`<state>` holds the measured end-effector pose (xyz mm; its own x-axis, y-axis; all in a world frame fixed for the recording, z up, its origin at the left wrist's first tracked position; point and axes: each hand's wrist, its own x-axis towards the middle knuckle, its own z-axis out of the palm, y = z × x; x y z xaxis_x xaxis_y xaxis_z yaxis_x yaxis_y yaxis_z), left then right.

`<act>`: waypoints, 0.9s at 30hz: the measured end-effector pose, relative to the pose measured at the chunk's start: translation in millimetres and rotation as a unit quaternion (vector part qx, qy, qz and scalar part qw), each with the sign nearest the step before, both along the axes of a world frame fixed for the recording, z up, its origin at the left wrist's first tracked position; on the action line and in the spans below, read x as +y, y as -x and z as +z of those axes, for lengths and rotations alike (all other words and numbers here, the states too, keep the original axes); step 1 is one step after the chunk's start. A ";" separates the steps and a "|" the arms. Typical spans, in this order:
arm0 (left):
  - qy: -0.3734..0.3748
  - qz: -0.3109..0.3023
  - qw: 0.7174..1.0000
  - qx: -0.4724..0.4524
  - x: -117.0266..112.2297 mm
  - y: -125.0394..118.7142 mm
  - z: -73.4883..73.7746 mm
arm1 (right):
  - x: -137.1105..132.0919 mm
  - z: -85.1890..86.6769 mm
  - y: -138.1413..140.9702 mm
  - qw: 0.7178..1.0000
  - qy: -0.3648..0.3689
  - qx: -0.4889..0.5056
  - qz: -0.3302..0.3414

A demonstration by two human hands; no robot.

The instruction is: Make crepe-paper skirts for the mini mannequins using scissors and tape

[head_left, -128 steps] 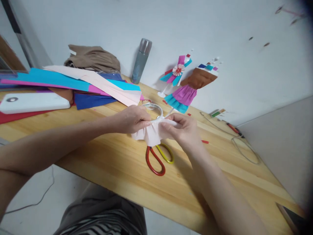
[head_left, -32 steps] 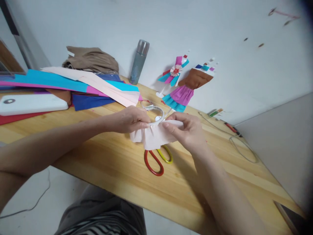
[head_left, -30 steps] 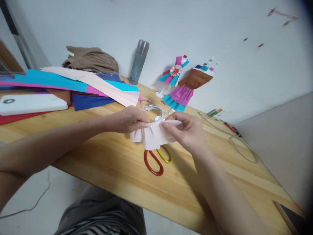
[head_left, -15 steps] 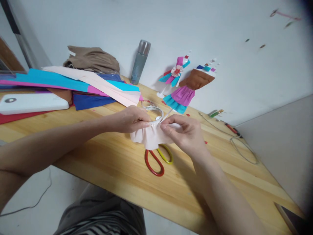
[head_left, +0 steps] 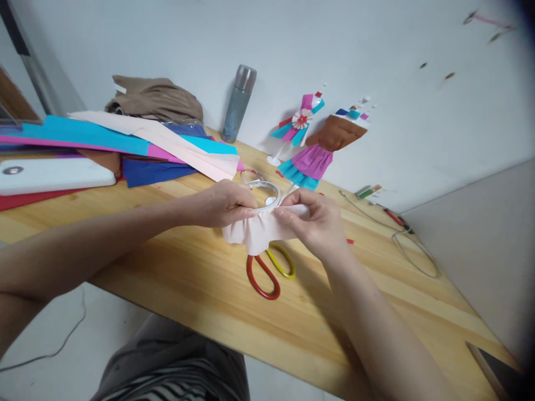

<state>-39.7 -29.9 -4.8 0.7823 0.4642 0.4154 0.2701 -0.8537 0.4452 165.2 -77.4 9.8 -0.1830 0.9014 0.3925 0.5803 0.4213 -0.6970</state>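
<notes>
My left hand (head_left: 234, 203) is closed on the near rim of a roll of tape (head_left: 276, 192), thumb on top. Along that rim hangs a strip of pale pink crepe paper (head_left: 257, 231), bunched into pleats on its left part. My right hand (head_left: 313, 217) pinches the strip close to the ring with thumb and forefinger; the strip's flatter end passes behind the fingers. Below the paper lie scissors with a red handle loop (head_left: 249, 273) and a yellow one, their blades hidden. Past the ring stands a mannequin figure in a purple and blue paper skirt (head_left: 313, 161).
Coloured paper sheets (head_left: 100, 136) and a white phone-like device (head_left: 54, 174) lie at the left. Behind them are brown cloth (head_left: 159, 100) and a grey flask (head_left: 239, 106). A second dressed figure (head_left: 301, 120) stands by the wall. A cable (head_left: 412, 262) runs along the right.
My right hand's fingers have shifted slightly up along the paper at the ring, showing more of the strip's flat end. My left hand keeps its hold.
</notes>
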 end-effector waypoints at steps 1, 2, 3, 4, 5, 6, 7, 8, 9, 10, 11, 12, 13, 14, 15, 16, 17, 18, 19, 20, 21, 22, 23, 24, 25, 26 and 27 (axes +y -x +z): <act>0.001 -0.001 1.000 0.000 0.4 -0.1 -0.4 | -0.1 0.1 -0.1 1.000 0.002 0.001 0.003; 0.001 -0.001 1.000 0.000 0.8 -0.1 -0.9 | -0.1 0.3 -0.2 1.000 0.003 0.001 0.005; 0.000 0.000 1.000 0.000 1.4 -0.1 -1.2 | -0.2 0.7 -0.5 1.000 0.004 0.002 0.004; -0.002 0.001 1.000 0.001 2.0 0.0 -1.6 | -0.3 1.3 -0.8 1.000 0.005 0.005 0.003; -0.007 0.003 1.000 0.002 2.6 0.1 -1.8 | -0.3 2.0 -1.0 1.000 0.008 0.009 0.000; -0.012 0.006 1.000 0.002 3.0 0.2 -1.9 | -0.3 2.7 -1.3 1.000 0.013 0.011 -0.003; -0.016 0.009 1.000 0.003 3.2 0.2 -2.0 | -0.4 3.3 -1.4 1.000 0.022 0.012 -0.006; -0.021 0.011 1.000 0.005 3.2 0.3 -1.9 | -0.4 3.7 -1.4 1.000 0.029 0.010 -0.009; -0.024 0.011 1.000 0.007 3.0 0.2 -1.8 | -0.6 3.8 -1.2 0.999 0.032 0.004 -0.010; -0.028 0.010 0.999 0.010 2.6 0.1 -1.7 | -0.8 3.6 -0.8 0.999 0.030 -0.003 -0.011; -0.031 0.009 0.999 0.014 2.1 -0.2 -1.5 | -1.1 3.3 -0.3 1.000 0.024 -0.010 -0.011; -0.032 0.007 0.999 0.018 1.6 -0.5 -1.4 | -1.5 2.9 0.2 1.000 0.017 -0.016 -0.008; -0.033 0.005 0.999 0.022 1.2 -0.8 -1.4 | -1.9 2.5 0.6 1.000 0.012 -0.021 -0.003; -0.034 0.005 0.999 0.024 1.0 -1.0 -1.6 | -2.3 2.3 1.0 1.000 0.009 -0.024 0.004; -0.034 0.007 0.999 0.026 1.0 -1.3 -1.9 | -2.7 2.2 1.3 1.000 0.008 -0.026 0.009; -0.034 0.009 0.999 0.027 1.2 -1.4 -2.3 | -3.0 2.3 1.5 1.000 0.006 -0.027 0.010; -0.036 0.011 0.999 0.026 1.6 -1.5 -2.7 | -3.2 2.5 1.6 1.000 0.005 -0.025 0.008; -0.039 0.012 0.999 0.025 2.0 -1.5 -3.2 | -3.3 2.8 1.8 1.000 0.006 -0.020 0.004; -0.041 0.010 0.999 0.022 2.4 -1.4 -3.6 | -3.3 3.1 2.0 1.000 0.013 -0.011 0.001; -0.042 0.007 0.999 0.019 2.6 -1.3 -3.9 | -3.2 3.1 2.2 1.000 0.025 0.000 0.004; -0.043 0.004 0.999 0.015 2.7 -1.2 -4.1 | -3.0 3.0 2.4 0.999 0.040 0.012 0.010; -0.043 0.001 0.999 0.010 2.7 -1.2 -4.1 | -2.7 2.6 2.7 0.998 0.056 0.024 0.019; -0.043 -0.001 0.999 0.007 2.4 -1.1 -4.0 | -2.4 2.0 3.0 0.996 0.071 0.037 0.027; -0.041 -0.001 0.999 0.005 2.1 -1.1 -3.8 | -2.1 1.2 3.2 0.995 0.083 0.052 0.031; -0.041 0.000 0.999 0.004 1.7 -1.1 -3.5 | -1.8 0.4 3.3 0.993 0.091 0.067 0.030; -0.040 0.000 0.999 0.004 1.2 -1.2 -3.2 | -1.4 -0.4 3.4 0.992 0.099 0.079 0.025; -0.040 -0.001 0.999 0.004 0.8 -1.3 -2.9 | -1.0 -1.0 3.3 0.990 0.104 0.088 0.021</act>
